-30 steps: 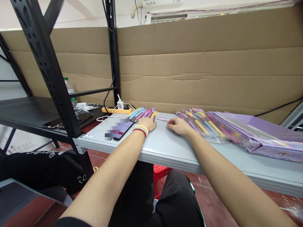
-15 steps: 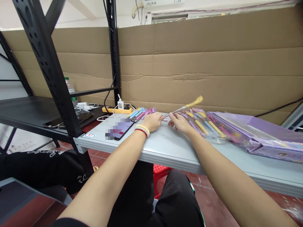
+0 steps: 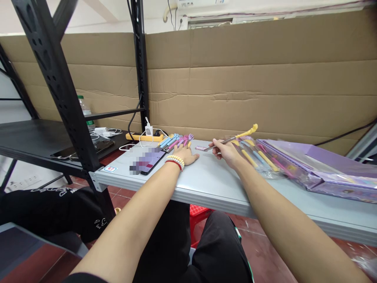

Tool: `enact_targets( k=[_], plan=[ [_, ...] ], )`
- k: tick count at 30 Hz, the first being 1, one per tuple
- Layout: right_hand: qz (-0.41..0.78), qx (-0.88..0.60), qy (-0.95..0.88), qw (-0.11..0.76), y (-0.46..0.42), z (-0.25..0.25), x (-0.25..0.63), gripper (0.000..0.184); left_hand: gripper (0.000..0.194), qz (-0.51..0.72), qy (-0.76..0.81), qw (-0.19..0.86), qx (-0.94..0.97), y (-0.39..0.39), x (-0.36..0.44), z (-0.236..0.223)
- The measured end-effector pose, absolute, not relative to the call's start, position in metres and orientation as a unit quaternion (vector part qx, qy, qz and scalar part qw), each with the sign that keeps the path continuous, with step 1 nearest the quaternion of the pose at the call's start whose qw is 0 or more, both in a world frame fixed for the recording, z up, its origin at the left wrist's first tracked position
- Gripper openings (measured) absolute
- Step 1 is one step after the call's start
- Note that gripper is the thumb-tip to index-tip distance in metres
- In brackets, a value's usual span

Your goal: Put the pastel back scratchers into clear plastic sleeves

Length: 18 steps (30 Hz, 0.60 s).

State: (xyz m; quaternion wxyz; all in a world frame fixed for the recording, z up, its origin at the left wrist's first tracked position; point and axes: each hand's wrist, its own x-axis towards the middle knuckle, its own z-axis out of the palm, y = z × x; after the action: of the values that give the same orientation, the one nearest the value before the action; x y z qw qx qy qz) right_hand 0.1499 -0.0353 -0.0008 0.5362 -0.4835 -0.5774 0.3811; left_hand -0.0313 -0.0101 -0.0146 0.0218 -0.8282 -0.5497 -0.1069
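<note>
My right hand [image 3: 226,152] grips a back scratcher [image 3: 247,131] by its thin metal rod, its yellow clawed end tilted up to the right. The rod's other end points left, above a small pink printed label [image 3: 200,148] on the table. My left hand [image 3: 186,155], with a beaded bracelet at the wrist, lies flat on the table with fingers apart. Its fingertips reach the near ends of a row of blue, pink and yellow back scratchers [image 3: 179,140]; whether they touch them is unclear. A phone [image 3: 153,162] lies left of this hand, partly blurred.
Bagged back scratchers [image 3: 259,157] lie right of my right hand, beside an open purple box [image 3: 324,173]. A yellow power strip [image 3: 144,137] with white cables sits at the back left. Black shelf posts [image 3: 55,78] rise on the left, and cardboard [image 3: 235,78] lines the back.
My left hand has let go of the rod and moved left, opening flat near the row. The back scratcher is now in my right hand alone, and the pink label has come into view.
</note>
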Motion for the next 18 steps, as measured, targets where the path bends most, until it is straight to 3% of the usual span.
enact_targets(
  k=[10,18],
  plan=[
    [0.328,-0.514,-0.596,0.523,-0.0372,0.0003,0.1488,0.026,0.035,-0.186,-0.59,0.116,-0.777,-0.0061,-0.03,-0.0108],
    [0.351,-0.495,-0.587,0.536,-0.0356,-0.0005,0.1499,0.047,0.03,-0.159,-0.645,0.017,-0.747,-0.007,-0.0351,-0.0116]
  ],
)
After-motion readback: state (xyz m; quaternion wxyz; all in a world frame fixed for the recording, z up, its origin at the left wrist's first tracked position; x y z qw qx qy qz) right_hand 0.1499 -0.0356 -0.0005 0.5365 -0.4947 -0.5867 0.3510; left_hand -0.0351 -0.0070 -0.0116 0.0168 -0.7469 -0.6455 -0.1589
